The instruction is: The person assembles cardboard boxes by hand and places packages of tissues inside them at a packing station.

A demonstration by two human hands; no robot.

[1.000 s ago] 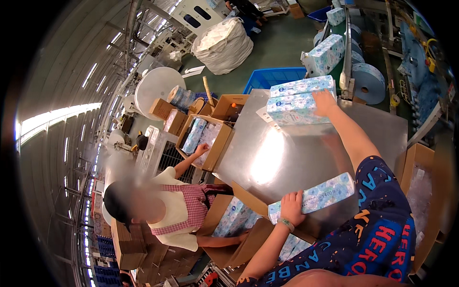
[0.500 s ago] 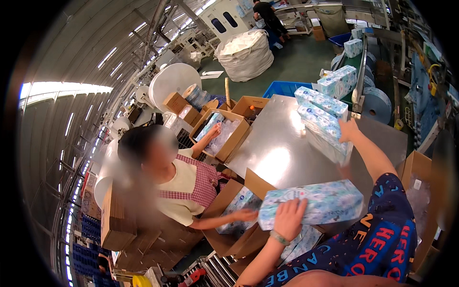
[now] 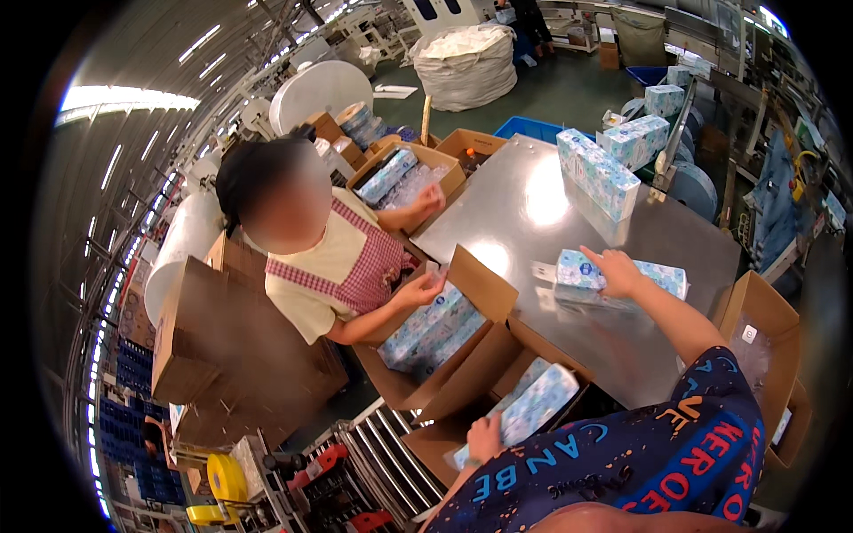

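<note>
The pack in my left hand's charge [image 3: 542, 400] was over the table's near edge half a second ago; now it lies slanted in the mouth of the near carton [image 3: 435, 451], at the lower middle of the frame. My left hand [image 3: 484, 438] rests on its lower-left end, fingers bent over it, though I cannot tell whether they grip or only press. So that pack is off the table and within the carton's walls, alongside another one partly hidden.

My right hand [image 3: 615, 272] has come down from the upper right of the table, and a second pack [image 3: 662, 280] now lies under it, right of centre. The hand is across the top with one finger stretched out; whether the rest are closed on it, I cannot tell. The standing pack [image 3: 595, 173] stays behind, alone at the table's far end.

My co-worker [image 3: 373, 249], at left of centre, has lifted a hand out of the neighbouring carton [image 3: 484, 282], which holds more packs.

The metal table [image 3: 684, 233] is smooth and shiny, with bright glare toward its upper part. Beyond it sit a blue crate [image 3: 524, 129] and a bulging white sack [image 3: 466, 67]; at upper right, more packs line a conveyor [image 3: 673, 147]. At lower left of the cartons runs a roller track [image 3: 386, 457], with yellow tape rolls [image 3: 227, 478] beside it
</note>
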